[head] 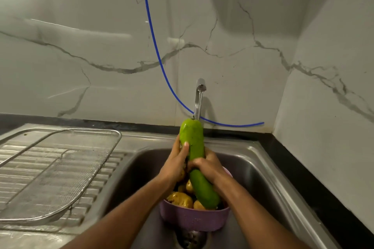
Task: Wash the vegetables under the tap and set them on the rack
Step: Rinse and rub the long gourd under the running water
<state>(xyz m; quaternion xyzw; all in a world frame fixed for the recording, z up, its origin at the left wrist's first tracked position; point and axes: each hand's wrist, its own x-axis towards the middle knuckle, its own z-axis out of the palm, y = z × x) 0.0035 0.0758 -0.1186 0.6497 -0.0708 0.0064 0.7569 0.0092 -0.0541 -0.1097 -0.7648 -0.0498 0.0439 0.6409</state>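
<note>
Both wrapped round long green gourd (195,147): left hand (176,162) fingers curled on its left flank, right hand (209,166) clamped at mid-length, probably to rub while steadying. Top end raised under tap (199,97) stream, bottom end over purple bowl (192,220) of potatoes (180,198) in sink (253,166). Mesh rack (60,168) on left drainboard, open room for 1 gourd.

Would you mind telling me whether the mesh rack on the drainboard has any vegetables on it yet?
Empty: the mesh rack shows only bare wire; both hands hold the green gourd.
</note>
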